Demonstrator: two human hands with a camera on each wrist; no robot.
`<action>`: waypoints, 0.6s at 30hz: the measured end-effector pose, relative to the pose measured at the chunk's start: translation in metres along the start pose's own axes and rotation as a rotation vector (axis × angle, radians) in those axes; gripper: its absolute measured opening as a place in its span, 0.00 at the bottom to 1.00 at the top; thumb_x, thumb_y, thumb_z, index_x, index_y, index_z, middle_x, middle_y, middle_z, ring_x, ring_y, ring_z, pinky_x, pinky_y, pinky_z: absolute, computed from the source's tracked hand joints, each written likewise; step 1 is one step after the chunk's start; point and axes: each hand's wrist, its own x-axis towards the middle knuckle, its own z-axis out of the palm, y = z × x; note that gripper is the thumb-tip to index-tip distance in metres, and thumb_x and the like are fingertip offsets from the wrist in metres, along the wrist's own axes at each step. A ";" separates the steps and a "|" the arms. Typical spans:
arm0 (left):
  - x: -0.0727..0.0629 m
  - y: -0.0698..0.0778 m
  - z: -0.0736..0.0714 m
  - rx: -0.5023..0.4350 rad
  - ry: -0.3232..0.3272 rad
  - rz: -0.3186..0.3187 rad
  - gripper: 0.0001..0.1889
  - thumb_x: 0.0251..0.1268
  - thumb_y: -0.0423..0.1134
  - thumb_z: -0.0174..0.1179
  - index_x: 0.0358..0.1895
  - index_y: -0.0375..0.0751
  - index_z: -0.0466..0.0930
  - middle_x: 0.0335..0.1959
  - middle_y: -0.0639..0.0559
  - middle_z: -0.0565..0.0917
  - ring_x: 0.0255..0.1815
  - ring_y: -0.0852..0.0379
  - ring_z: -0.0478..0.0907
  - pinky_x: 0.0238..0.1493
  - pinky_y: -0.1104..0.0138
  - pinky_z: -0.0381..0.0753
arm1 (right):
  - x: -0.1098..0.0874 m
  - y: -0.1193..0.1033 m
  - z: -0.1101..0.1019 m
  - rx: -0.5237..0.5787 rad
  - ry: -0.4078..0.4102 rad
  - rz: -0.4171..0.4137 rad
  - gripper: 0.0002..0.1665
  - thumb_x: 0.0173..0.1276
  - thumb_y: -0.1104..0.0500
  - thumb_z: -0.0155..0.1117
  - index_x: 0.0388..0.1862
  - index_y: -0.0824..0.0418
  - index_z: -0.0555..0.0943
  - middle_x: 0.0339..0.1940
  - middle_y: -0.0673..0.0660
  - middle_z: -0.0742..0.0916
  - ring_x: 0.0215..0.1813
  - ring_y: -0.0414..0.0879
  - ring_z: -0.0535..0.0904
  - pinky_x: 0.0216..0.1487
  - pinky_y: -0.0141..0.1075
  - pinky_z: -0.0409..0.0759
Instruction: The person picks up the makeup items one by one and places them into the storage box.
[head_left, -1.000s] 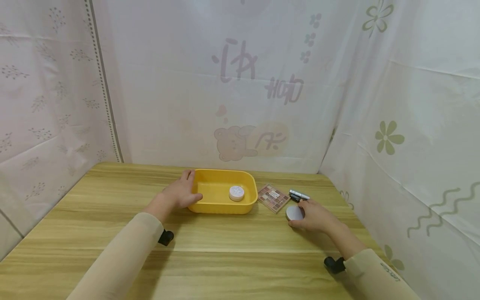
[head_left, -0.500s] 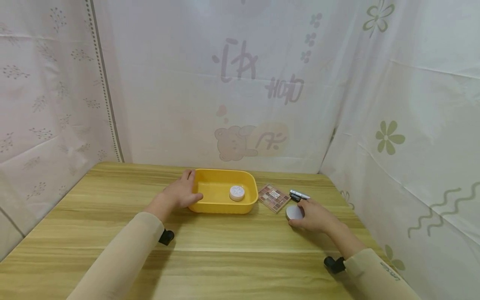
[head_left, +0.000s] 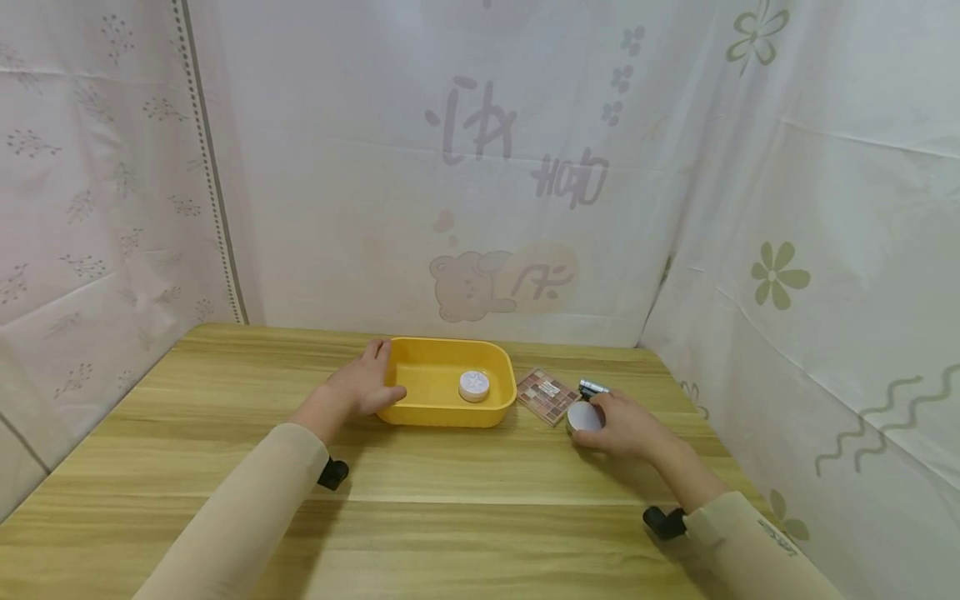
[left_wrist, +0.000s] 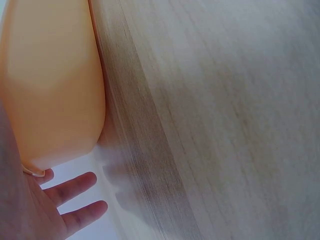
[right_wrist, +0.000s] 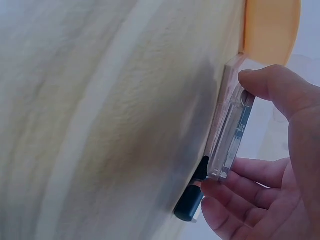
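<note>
In the head view my left hand (head_left: 358, 387) holds the left end of a yellow plastic tub (head_left: 442, 417), its thumb over the rim. A round white embossed compact (head_left: 473, 385) lies inside the tub. In the left wrist view some fingers (left_wrist: 75, 189) extend past the tub's rim. My right hand (head_left: 626, 427) grips a round silver-topped compact (head_left: 583, 416) by its edges; in the right wrist view its clear side shows between thumb and fingertips. Just behind lie an eyeshadow palette (head_left: 548, 396), a silver tube (head_left: 594, 386) and a black tube (right_wrist: 189, 202), partly hidden.
Everything rests on a wood-grain table (head_left: 450, 517). White printed curtains (head_left: 480, 183) hang behind it and at both sides. The palette lies close to the tub's right end.
My right hand has moved slightly left with the round compact, which now overlaps the palette's near corner. More of the silver tube is covered by the hand. The left hand and tub have not moved.
</note>
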 end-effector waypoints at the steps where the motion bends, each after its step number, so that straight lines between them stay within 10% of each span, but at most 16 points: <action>1: 0.000 0.000 0.000 0.000 -0.002 -0.002 0.53 0.78 0.58 0.54 0.91 0.30 0.36 0.91 0.30 0.44 0.84 0.27 0.64 0.81 0.39 0.70 | 0.001 -0.001 0.000 0.001 0.004 -0.005 0.42 0.66 0.37 0.78 0.62 0.70 0.82 0.49 0.61 0.86 0.44 0.49 0.80 0.40 0.41 0.82; 18: 0.002 -0.002 0.002 0.004 0.004 0.006 0.54 0.78 0.58 0.54 0.90 0.30 0.36 0.91 0.30 0.44 0.84 0.28 0.65 0.81 0.40 0.70 | 0.013 -0.023 -0.004 0.016 0.040 -0.018 0.49 0.67 0.32 0.75 0.71 0.68 0.80 0.56 0.60 0.87 0.48 0.48 0.80 0.43 0.40 0.81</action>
